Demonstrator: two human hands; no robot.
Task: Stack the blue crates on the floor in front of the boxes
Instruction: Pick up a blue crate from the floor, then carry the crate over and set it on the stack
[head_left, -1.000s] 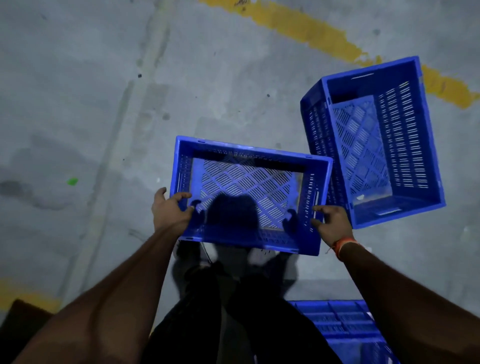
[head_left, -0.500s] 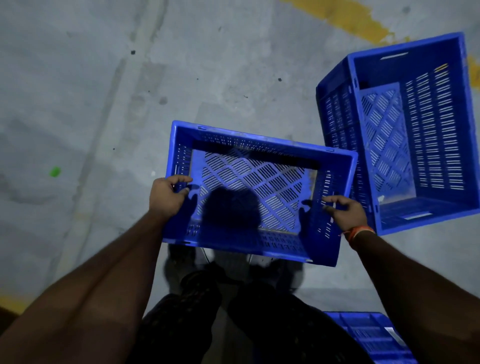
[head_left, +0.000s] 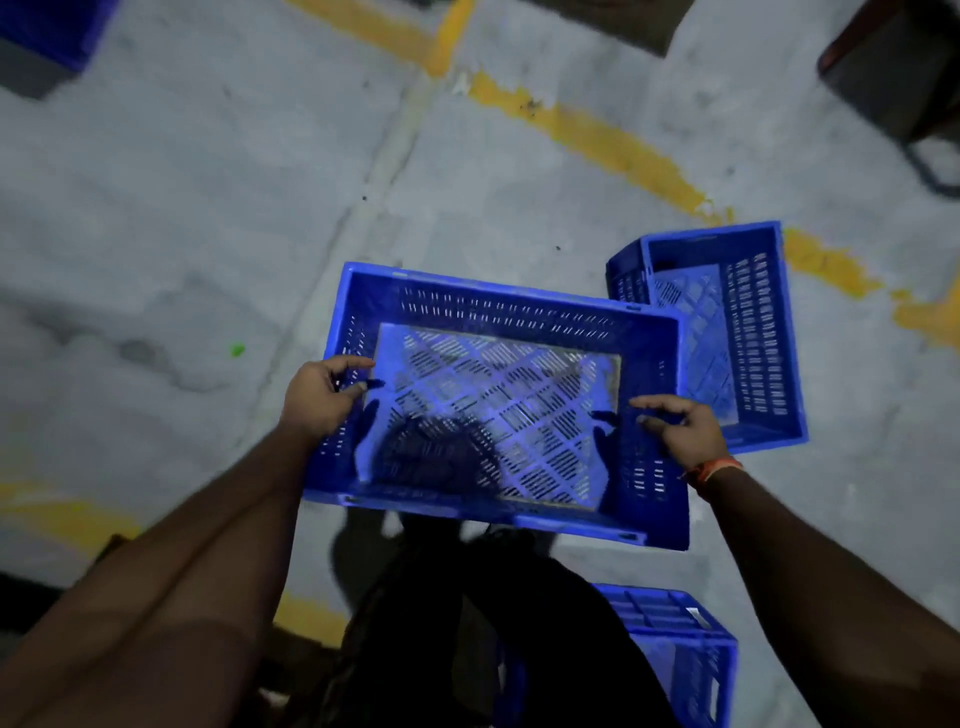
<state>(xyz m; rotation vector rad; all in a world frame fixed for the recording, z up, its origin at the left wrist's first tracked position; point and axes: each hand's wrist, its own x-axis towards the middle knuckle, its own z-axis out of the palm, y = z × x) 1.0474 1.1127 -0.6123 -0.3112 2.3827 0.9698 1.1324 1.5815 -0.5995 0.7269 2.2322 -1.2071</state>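
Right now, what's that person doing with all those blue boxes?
A person is carrying an empty blue crate with both hands: the left hand grips one short side, the right hand the other. It is held above the concrete floor. A second blue crate sits on the floor just beyond it, and a third crate is by the person's legs.

A blue crate (head_left: 498, 410) was held open side up above the grey floor (head_left: 208, 208), the left hand (head_left: 322, 397) gripping its left wall and the right hand (head_left: 680, 431) its right wall. A second blue crate (head_left: 748, 338) sat to the far right, beside a yellow line (head_left: 597, 140). A third crate (head_left: 675, 654) lay near right.
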